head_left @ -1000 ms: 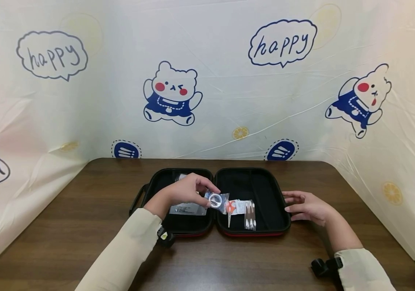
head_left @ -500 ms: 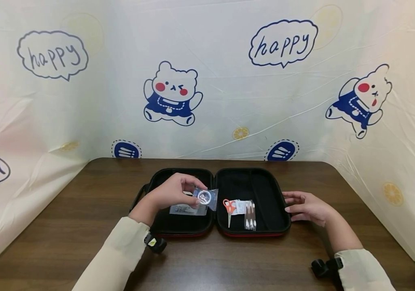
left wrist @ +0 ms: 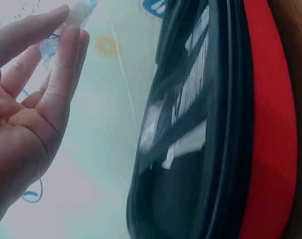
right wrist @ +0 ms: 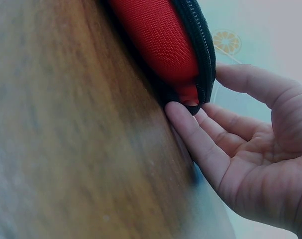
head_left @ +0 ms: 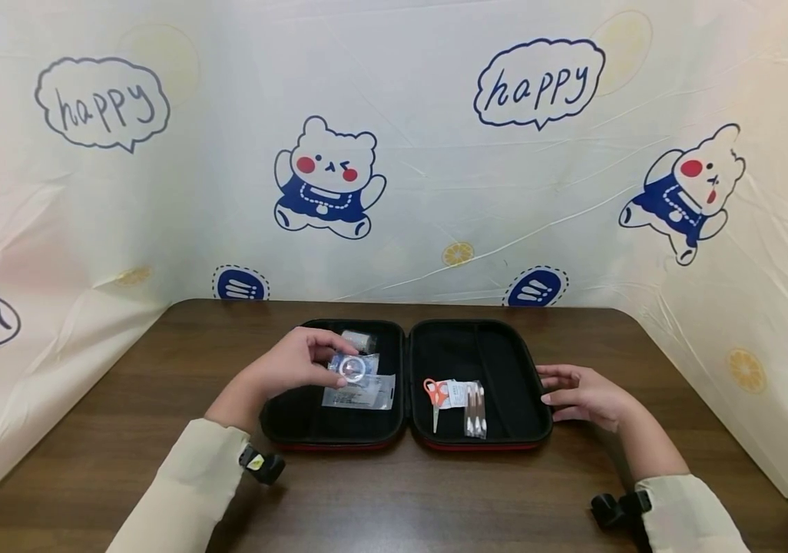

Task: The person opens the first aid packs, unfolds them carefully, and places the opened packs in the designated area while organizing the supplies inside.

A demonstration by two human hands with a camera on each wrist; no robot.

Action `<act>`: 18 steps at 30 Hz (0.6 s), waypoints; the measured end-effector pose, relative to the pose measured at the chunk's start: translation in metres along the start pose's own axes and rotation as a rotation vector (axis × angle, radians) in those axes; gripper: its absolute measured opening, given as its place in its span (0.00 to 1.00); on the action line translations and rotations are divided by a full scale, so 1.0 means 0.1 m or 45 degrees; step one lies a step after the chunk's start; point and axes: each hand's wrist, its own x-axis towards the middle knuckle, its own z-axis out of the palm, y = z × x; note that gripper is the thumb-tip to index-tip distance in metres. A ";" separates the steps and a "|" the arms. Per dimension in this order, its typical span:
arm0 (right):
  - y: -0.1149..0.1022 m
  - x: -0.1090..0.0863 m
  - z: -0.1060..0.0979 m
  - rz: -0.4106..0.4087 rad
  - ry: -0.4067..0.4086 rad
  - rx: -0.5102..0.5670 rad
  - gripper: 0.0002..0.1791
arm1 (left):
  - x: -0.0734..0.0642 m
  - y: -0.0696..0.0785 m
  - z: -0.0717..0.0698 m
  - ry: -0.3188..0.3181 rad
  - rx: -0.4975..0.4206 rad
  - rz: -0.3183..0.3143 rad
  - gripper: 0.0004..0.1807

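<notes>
In the head view my left hand pinches a small clear packet with a white ring-shaped roll of tape over the left half of an open black case. Beneath it lie a flat clear packet and another small packet. My right hand touches the case's right side with relaxed fingers; the right wrist view shows its fingertips at the red shell and zipper edge. Inside the right half are orange-handled scissors, a white labelled packet and a bag of cotton swabs.
The case stands open flat on a brown wooden table. Behind the table hangs a pale cloth printed with bears and lettering. Each wrist wears a black camera, such as the left wrist camera.
My left hand has carried the packeted tape roll leftwards, from beside the scissors to over the case's left half, uncovering the scissors' handles. My right hand has stayed at the case's side.
</notes>
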 end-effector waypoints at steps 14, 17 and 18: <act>0.01 0.00 -0.01 0.003 0.003 0.004 0.39 | -0.20 -0.13 -0.31 0.005 0.238 -0.117 0.18; 0.02 0.00 -0.01 0.002 -0.001 0.005 0.39 | -0.25 -0.19 -0.36 -0.002 0.265 -0.144 0.18; 0.02 0.01 -0.01 0.003 -0.002 0.006 0.39 | -0.27 -0.21 -0.37 -0.004 0.272 -0.154 0.18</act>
